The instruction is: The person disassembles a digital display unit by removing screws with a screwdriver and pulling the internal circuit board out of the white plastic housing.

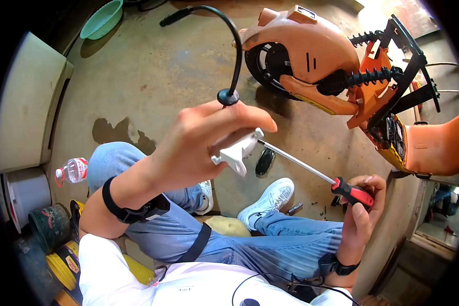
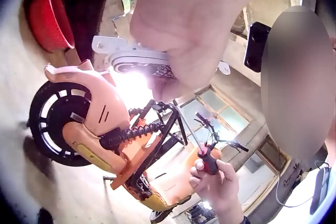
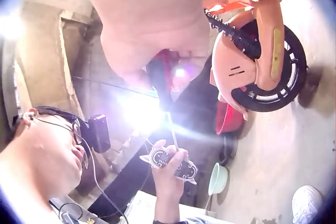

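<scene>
The left hand (image 1: 196, 140) grips a small light-grey part (image 1: 234, 154) with mounting ears, from which a black cable (image 1: 238, 56) curves upward. In the left wrist view its rounded housing (image 2: 139, 62) shows under the left hand (image 2: 181, 29). Dark recesses and light patterns mark the part's face (image 3: 184, 169) in the right wrist view. The right hand (image 1: 364, 209) holds a screwdriver by its red and black handle (image 1: 353, 194). Its long metal shaft (image 1: 301, 164) points at the part, with the tip by the part's edge; whether they touch, I cannot tell.
An orange scooter (image 1: 316, 51) lies across the floor at the upper right. A green basin (image 1: 102, 20) is at the upper left, a plastic bottle (image 1: 75, 170) beside the left knee. Buckets (image 1: 48, 224) stand at lower left. A dark object (image 1: 264, 161) lies near the shoes (image 1: 273, 199).
</scene>
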{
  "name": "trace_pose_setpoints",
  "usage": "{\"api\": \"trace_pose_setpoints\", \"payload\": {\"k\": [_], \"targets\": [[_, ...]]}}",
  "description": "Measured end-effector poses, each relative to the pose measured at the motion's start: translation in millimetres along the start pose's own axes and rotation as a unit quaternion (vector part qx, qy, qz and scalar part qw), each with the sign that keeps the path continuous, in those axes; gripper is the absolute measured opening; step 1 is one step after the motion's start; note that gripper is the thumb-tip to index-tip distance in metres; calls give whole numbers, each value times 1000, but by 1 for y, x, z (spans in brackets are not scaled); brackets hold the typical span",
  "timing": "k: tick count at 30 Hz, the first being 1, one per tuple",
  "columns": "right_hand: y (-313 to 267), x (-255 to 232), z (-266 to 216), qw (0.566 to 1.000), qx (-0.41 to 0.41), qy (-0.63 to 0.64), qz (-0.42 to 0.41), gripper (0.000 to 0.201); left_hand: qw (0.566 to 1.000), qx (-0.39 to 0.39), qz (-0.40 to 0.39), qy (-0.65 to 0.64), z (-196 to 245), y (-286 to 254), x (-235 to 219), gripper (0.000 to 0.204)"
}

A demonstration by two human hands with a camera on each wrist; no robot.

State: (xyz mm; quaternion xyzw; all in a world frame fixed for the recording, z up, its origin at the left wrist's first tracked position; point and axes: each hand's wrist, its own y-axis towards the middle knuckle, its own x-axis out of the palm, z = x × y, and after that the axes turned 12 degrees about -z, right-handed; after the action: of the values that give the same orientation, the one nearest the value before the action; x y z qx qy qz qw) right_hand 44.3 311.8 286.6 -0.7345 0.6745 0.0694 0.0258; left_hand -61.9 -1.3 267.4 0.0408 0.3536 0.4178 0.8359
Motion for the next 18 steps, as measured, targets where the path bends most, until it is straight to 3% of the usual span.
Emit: {"api": "trace_pose_setpoints", "payload": {"k": [5,7,14,16,17,18], "targets": [[1,0,1,1000,-6,-1,-3,49,1000,4,0,-28,-1,3,-3,31],[1,0,1,1000,-18,-19,-10,48,998,-29,-21,-48,0,2,-4,31],[-1,-4,3,1000,23,10,6,44,991,-52,-40,-115,1,-1,-2,29],[-1,-7,7,1000,15,14,18,46,949,-131,-24,-287,3,-4,0,39],[-1,-5,7,1000,16,18,17,46,949,-135,-25,-285,6,-2,0,39],[0,-3,6,999,4,24,48,46,904,-192,19,-381,10,0,-1,47]]}}
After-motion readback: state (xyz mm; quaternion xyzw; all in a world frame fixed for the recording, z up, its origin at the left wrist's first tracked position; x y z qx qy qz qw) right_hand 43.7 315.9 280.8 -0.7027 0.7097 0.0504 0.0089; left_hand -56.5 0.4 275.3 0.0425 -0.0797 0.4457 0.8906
